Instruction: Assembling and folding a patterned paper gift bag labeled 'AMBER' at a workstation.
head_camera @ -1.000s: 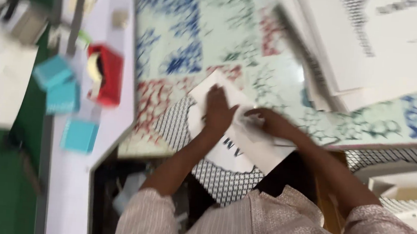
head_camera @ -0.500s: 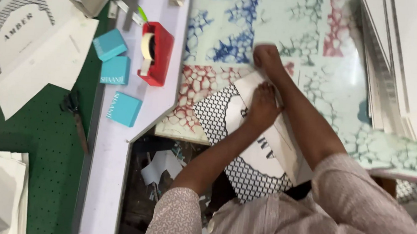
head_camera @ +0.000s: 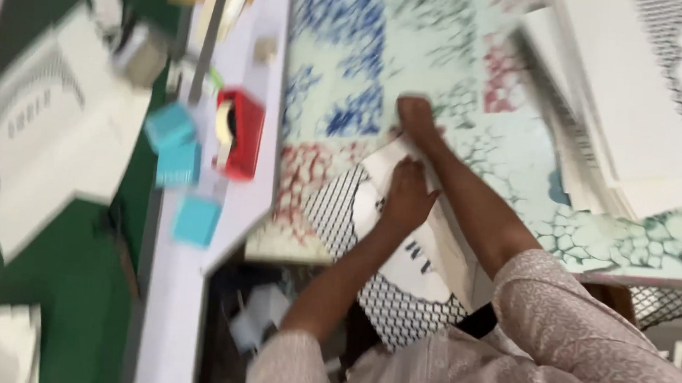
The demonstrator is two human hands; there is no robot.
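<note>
From up here the biggest thing I see is the patterned work mat (head_camera: 349,72), pale green with blue and red crackle patches, which fills the middle of the view. To its right lies a stack of white sheets (head_camera: 650,117), cut off by the upper and right borders. On the left a green surface (head_camera: 55,275) carries a large white printed sheet (head_camera: 47,155), heavily blurred. Between the green and the mat runs a white strip of table (head_camera: 173,308), crowded with a red tape dispenser (head_camera: 237,132) and three teal blocks (head_camera: 176,152).

The sheet being worked is a lattice-printed card (head_camera: 400,260), white with a black mesh pattern and a white label patch. It lies at the mat's near edge and overhangs it toward me. My left hand (head_camera: 406,196) lies flat and spread on it, pressing, gripping nothing. My right hand (head_camera: 418,117) reaches past the card's far corner onto the mat; I cannot tell whether it pinches anything, since motion blur smears the fingers.

The card's right side is hidden under my right forearm. Below the mat's edge is a dark gap with paper scraps (head_camera: 260,322). Bare mat lies beyond the hands.
</note>
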